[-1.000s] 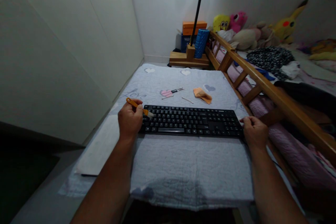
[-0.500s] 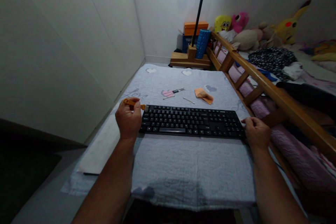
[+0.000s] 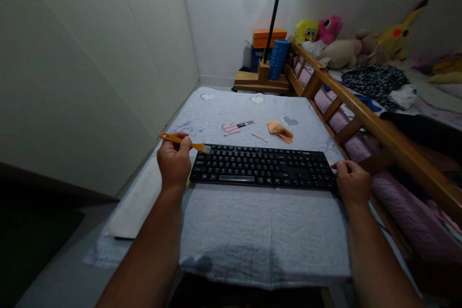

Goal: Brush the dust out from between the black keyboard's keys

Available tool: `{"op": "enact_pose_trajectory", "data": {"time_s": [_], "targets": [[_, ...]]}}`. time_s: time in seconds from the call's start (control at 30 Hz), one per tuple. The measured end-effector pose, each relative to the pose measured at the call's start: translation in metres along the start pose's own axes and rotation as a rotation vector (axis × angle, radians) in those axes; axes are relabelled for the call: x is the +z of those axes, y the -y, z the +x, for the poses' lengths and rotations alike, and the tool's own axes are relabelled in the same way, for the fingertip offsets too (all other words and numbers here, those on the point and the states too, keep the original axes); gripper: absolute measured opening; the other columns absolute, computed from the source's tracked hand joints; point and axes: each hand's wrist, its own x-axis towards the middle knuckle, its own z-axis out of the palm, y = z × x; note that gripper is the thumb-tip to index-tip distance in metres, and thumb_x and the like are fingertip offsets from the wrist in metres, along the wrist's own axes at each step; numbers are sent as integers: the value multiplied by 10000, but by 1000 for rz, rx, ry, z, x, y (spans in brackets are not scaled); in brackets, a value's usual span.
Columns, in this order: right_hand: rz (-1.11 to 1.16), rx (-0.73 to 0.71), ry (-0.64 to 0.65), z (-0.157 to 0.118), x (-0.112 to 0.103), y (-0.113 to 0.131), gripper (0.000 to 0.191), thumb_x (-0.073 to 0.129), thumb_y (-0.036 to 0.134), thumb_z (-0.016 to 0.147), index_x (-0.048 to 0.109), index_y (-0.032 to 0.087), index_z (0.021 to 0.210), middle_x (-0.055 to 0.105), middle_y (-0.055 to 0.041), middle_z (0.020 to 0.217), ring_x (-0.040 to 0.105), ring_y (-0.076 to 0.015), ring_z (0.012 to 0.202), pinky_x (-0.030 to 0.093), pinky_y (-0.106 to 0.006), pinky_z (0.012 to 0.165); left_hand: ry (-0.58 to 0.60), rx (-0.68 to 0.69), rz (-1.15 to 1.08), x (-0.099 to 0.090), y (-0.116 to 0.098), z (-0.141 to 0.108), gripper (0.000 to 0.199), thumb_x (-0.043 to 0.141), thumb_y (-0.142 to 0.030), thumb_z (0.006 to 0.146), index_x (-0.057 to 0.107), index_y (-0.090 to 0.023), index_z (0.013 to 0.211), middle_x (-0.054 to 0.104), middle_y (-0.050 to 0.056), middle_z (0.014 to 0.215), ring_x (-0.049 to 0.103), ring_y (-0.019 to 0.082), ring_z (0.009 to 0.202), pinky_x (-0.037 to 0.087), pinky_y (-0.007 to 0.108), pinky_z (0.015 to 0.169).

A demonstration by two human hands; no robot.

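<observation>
A black keyboard (image 3: 260,166) lies flat on a light blue quilted cover (image 3: 231,231). My left hand (image 3: 174,161) is closed around the orange handle of a small brush (image 3: 197,146). The brush's pale bristles are at the keyboard's upper left corner, over the top row of keys. At the keyboard's right end, my right hand (image 3: 352,183) has its fingers curled and pinched against the edge, apparently gripping it; the fingertips are partly hidden.
Beyond the keyboard lie an orange cloth (image 3: 280,131), a cotton swab (image 3: 259,137) and a slim tool with a black section (image 3: 241,125). A wooden bed rail (image 3: 364,115) runs along the right. A white flat board (image 3: 139,207) sits at the left edge.
My left hand has shifted slightly left and turned, and the brush's bristles have moved right onto the keyboard's upper left keys. My right hand stays at the right end.
</observation>
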Motion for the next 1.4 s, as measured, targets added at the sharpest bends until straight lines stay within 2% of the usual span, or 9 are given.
{"op": "enact_pose_trajectory", "data": {"time_s": [0.2, 0.47, 0.57, 0.7, 0.87, 0.97, 1.07, 1.23, 1.4], "targets": [[4, 1, -8, -1, -1, 4, 300, 492, 420, 753, 685, 194, 712, 609, -42, 604, 564, -219, 621, 400, -332, 655, -21, -49, 23, 1, -2, 2, 214, 666, -346, 783, 647, -172, 905, 640, 1, 754, 641, 149, 689, 537, 280, 694], [8, 1, -11, -1, -1, 4, 287, 500, 410, 761, 688, 196, 724, 637, -51, 637, 576, -224, 643, 412, -336, 670, 113, -132, 127, -1, 4, 2, 238, 636, -400, 809, 635, -178, 896, 644, 9, 735, 626, 164, 638, 515, 290, 647], [8, -13, -15, -1, -1, 3, 295, 493, 413, 761, 687, 195, 715, 644, -56, 643, 587, -228, 659, 414, -336, 671, 91, -68, 285, -3, 2, 1, 226, 608, -394, 834, 645, -187, 917, 652, 17, 730, 654, 199, 672, 518, 326, 691], [22, -31, -9, 0, -1, 2, 301, 486, 413, 766, 685, 194, 710, 645, -53, 637, 582, -219, 644, 417, -333, 665, -2, 110, 462, -8, -5, -1, 185, 561, -358, 867, 649, -202, 911, 636, 22, 716, 647, 226, 718, 510, 366, 768], [28, -37, -15, 0, 0, 1, 304, 489, 411, 771, 687, 188, 713, 657, -55, 658, 600, -219, 665, 422, -332, 678, -104, 215, 393, -10, -6, -4, 163, 560, -308, 868, 652, -195, 941, 645, 28, 789, 627, 197, 720, 515, 342, 753], [31, -29, -12, 0, 0, 1, 302, 488, 411, 765, 686, 189, 711, 654, -56, 653, 607, -226, 670, 426, -335, 679, -22, 118, 183, -7, -6, -6, 181, 579, -331, 858, 642, -191, 955, 640, 6, 775, 610, 157, 639, 514, 296, 653], [29, -28, -12, 0, 0, 2, 297, 491, 410, 769, 686, 194, 712, 652, -54, 651, 614, -230, 679, 425, -335, 681, 168, -42, -3, -2, -10, -8, 211, 624, -352, 810, 628, -181, 934, 637, -3, 748, 597, 139, 579, 509, 276, 589], [31, -7, -9, -1, -1, 3, 286, 501, 400, 774, 691, 195, 714, 639, -44, 634, 598, -221, 653, 424, -333, 672, 328, -162, -109, 5, -22, -15, 278, 701, -391, 723, 607, -181, 880, 644, 2, 750, 607, 144, 588, 522, 281, 580], [24, -12, -15, -1, -1, 2, 284, 503, 399, 776, 691, 192, 723, 635, -44, 629, 597, -225, 657, 420, -335, 666, 433, -190, -135, 7, -22, -19, 324, 758, -413, 689, 600, -182, 852, 634, -6, 730, 619, 153, 593, 535, 303, 612]]}}
